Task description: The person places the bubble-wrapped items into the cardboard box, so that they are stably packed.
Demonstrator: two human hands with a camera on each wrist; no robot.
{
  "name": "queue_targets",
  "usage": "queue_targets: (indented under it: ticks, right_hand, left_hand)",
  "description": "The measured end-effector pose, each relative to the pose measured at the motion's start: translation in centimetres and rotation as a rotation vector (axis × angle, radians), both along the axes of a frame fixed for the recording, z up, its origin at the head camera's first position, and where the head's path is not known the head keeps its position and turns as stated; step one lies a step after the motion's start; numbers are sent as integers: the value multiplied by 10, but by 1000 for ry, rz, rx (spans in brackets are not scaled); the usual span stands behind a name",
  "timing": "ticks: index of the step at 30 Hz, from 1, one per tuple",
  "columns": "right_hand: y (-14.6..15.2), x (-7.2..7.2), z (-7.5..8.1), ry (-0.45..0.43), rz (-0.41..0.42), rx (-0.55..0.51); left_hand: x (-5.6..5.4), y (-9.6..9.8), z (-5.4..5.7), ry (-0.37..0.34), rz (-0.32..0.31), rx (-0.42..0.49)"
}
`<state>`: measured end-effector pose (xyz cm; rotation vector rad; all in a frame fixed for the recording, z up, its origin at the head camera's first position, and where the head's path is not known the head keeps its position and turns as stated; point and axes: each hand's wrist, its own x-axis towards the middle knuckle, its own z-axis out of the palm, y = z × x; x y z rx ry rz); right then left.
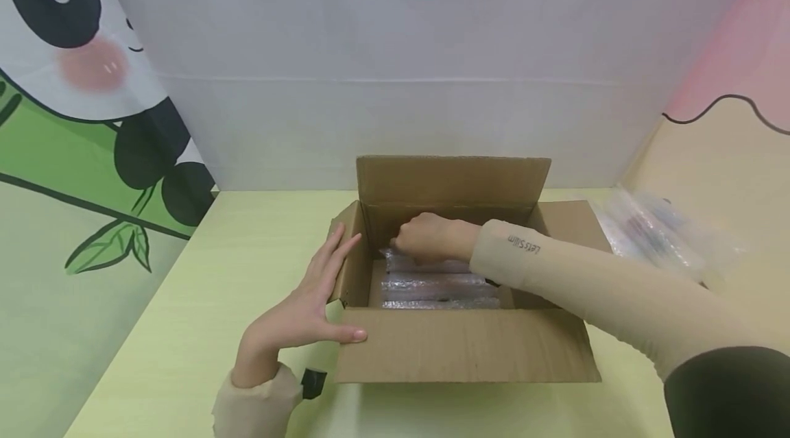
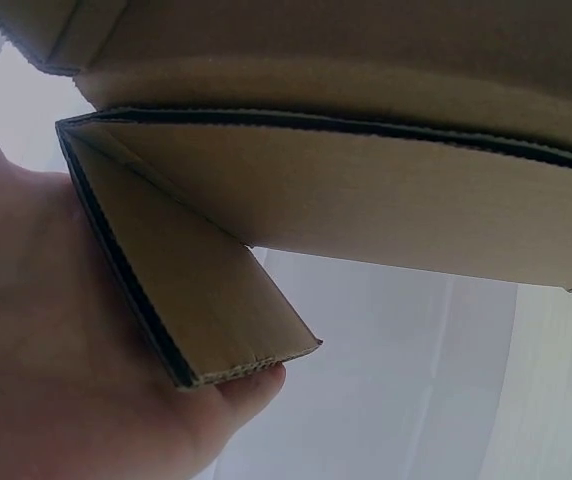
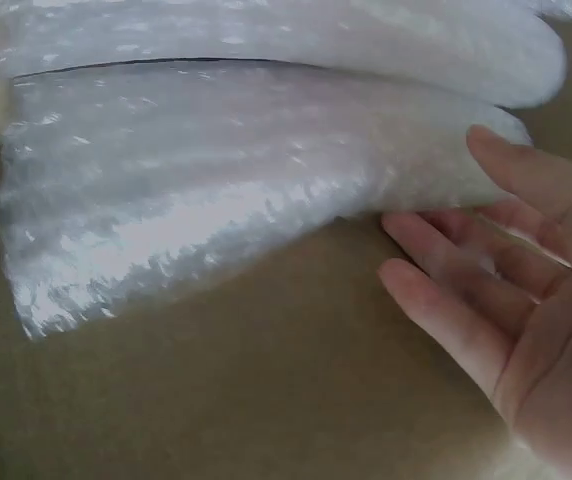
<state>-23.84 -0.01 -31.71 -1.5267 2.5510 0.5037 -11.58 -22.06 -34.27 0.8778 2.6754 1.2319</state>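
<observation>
A cardboard box (image 1: 469, 345) stands on the table with its flaps folded out. Inside it, bubble-wrapped packages (image 1: 441, 284) lie in rows one in front of another. My right hand (image 1: 432, 238) reaches down into the box and pinches the end of the rearmost bubble-wrapped package (image 3: 196, 170), thumb on its face and fingers at its lower edge. What is inside the wrap is hidden. My left hand (image 1: 302, 308) rests on the box's left side with fingers straight, its thumb over the front flap. In the left wrist view, a folded flap (image 2: 186, 270) lies against the palm.
More bubble-wrapped packages (image 1: 654, 232) lie right of the box, partly blurred. The right flap (image 1: 574, 225) sticks out toward them, under my right forearm. Behind the upright back flap (image 1: 453, 181) hangs a white backdrop (image 1: 420, 47). The table (image 1: 247, 253) is pale yellow-green.
</observation>
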Motion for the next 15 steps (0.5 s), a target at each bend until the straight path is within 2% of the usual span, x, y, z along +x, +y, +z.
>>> queue_targets:
  ticks: [3,8,15]
  right_hand:
    - [3,0,7,-25,-18,-23]
    - [12,3,26,-147,-45,-100]
    - [40,19,63,-238,-75,-265]
  left_hand:
    - [0,1,1,-7,-1,1]
    - [1,2,2,-17,-1,1]
    - [1,0,1,-13,3,-1]
